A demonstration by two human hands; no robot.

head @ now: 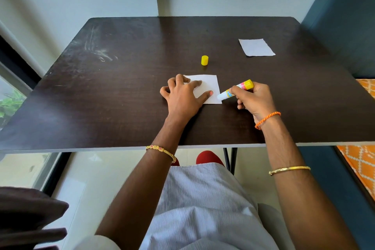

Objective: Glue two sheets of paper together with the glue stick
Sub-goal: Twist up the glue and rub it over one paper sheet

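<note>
Count on the dark table (121, 107): two white paper sheets, one glue stick, one loose yellow cap.

Sheet one (209, 87) lies flat under the left hand (182, 97). That hand is spread wide, palm down, with fingertips and thumb pressing on the sheet's left portion; it grips nothing.

The glue stick (236, 89) is in the right hand (255, 99), fingers wrapped around its barrel. The stick is tilted, its white uncapped end pointing toward the left hand and meeting the right edge of sheet one, just beside the left thumb.

The yellow cap (204, 60) stands upright beyond the left hand's fingertips, apart from sheet one.

Sheet two (256, 47) lies flat well beyond the right hand, toward the far right of the table, touched by nothing.

No containers are in view.
</note>
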